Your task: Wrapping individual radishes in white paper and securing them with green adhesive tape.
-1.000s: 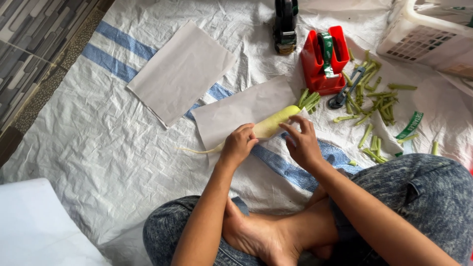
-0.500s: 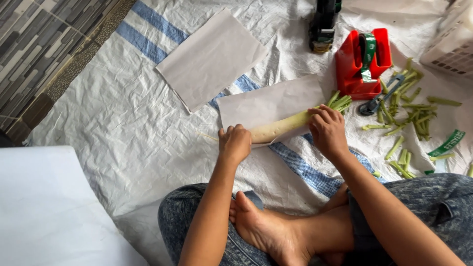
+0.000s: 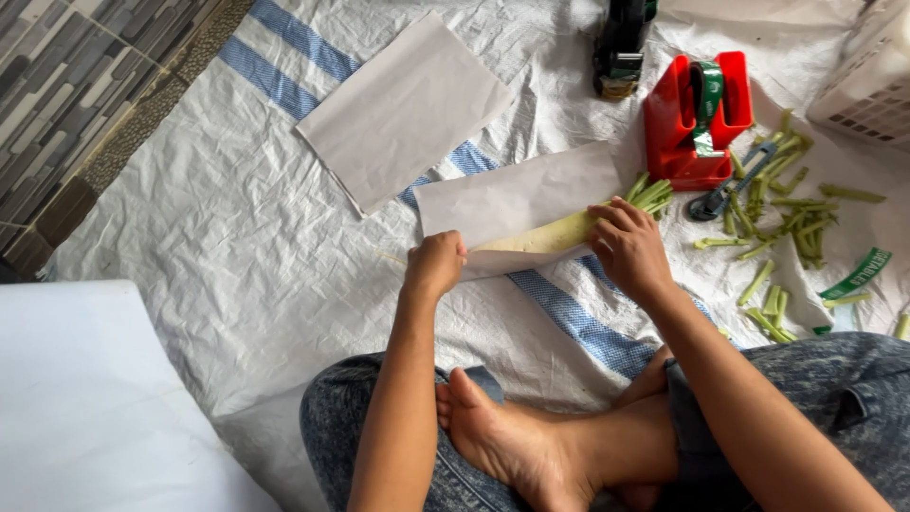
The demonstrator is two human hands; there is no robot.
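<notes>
- We sit cross-legged on a white woven mat [image 3: 190,246] with blue stripes; it covers most of the floor in view; grey patterned tiles [image 3: 66,95] show past its upper left edge; a plain white surface [image 3: 85,408] fills the lower left corner.
- Open room: the mat left of our hands is bare; the right side is crowded with trimmings; a white slotted basket [image 3: 867,81] cuts in at the upper right corner.
- Paper sheets, two counted: one spare sheet [image 3: 403,109] lying flat, well apart from the hands; one wrapping sheet [image 3: 517,194] partly folded over a pale green vegetable bundle [image 3: 555,232].
- Our left hand [image 3: 434,265] is closed on the wrapping sheet's near left edge; our right hand [image 3: 630,248] presses down on the bundle's stem end, fingers curved.
- One red tape dispenser [image 3: 675,123] with a green roll stands just beyond the bundle; one dark tape dispenser [image 3: 621,47] above it.
- Cut green stems [image 3: 801,223] lie scattered at right; too many to count; one pair of scissors [image 3: 725,190] lies among them.
</notes>
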